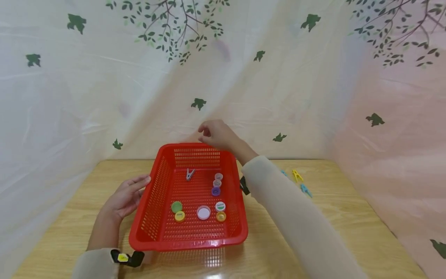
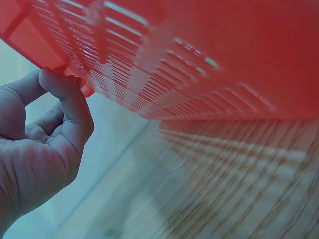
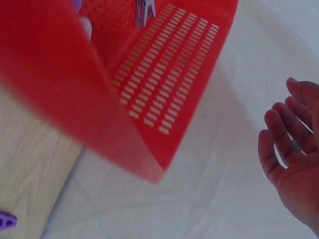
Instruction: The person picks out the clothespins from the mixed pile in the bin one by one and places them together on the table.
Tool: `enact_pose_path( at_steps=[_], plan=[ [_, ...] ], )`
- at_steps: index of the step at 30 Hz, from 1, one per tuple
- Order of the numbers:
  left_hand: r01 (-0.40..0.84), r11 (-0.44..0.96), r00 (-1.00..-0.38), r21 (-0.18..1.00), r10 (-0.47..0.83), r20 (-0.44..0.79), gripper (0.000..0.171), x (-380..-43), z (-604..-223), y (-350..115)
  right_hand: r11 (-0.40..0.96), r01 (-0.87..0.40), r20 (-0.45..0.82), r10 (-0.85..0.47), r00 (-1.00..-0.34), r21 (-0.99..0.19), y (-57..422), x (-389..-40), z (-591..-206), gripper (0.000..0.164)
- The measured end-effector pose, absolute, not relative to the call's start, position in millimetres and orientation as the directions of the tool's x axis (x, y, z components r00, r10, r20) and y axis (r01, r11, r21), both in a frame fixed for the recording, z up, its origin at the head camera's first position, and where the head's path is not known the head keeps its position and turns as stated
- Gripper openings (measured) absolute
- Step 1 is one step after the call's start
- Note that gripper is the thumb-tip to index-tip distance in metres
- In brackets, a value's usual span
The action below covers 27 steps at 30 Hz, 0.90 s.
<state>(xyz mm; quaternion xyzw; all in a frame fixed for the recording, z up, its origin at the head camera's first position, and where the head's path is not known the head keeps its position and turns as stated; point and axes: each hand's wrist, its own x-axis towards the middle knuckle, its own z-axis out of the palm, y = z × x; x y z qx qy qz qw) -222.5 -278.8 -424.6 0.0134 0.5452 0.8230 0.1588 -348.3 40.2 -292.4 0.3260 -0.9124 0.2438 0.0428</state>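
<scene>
A red plastic basket [image 1: 188, 244] with slotted walls stands over the wooden table. My left hand [image 1: 127, 195] grips its left rim; the left wrist view shows thumb and fingers [image 2: 70, 102] bent at the rim. Beyond the far rim, my right hand [image 1: 219, 133] is raised with loosely bent fingers and nothing in them. Inside the basket lie a grey clothespin [image 1: 189, 174], a green cap [image 1: 176, 207], a yellow cap [image 1: 179, 216], a larger white lid [image 1: 203, 212], a purple cap [image 1: 215, 191], an orange cap [image 1: 221, 216] and several other round caps.
On the table [image 1: 341, 217] right of the basket lie a yellow clothespin [image 1: 297, 175] and blue clothespins [image 1: 306, 190], partly behind my right sleeve. A purple piece [image 3: 7, 220] shows at the right wrist view's edge. A pale curtain [image 1: 244, 85] with leaf prints hangs behind the table.
</scene>
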Motion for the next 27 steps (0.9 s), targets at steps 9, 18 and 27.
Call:
enact_pose_path(
  at_steps=[9, 18, 27],
  plan=[
    [-0.236, -0.350, -0.955, 0.906, 0.257, -0.150, 0.021, -224, -422, -280, 0.666, -0.617, 0.135, -0.627, -0.768, -0.419, 5, -349, -312, 0.037],
    [-0.242, -0.357, -0.949, 0.902, 0.279, -0.144, 0.023, -222, -425, -283, 0.654, -0.583, 0.110, -0.615, -0.781, -0.483, -11, -350, -347, 0.037],
    [-0.249, -0.359, -0.949, 0.900, 0.276, -0.152, 0.022, -223, -424, -280, 0.683, -0.497, 0.008, -0.584, -0.812, -0.535, -9, -348, -369, 0.044]
  ],
)
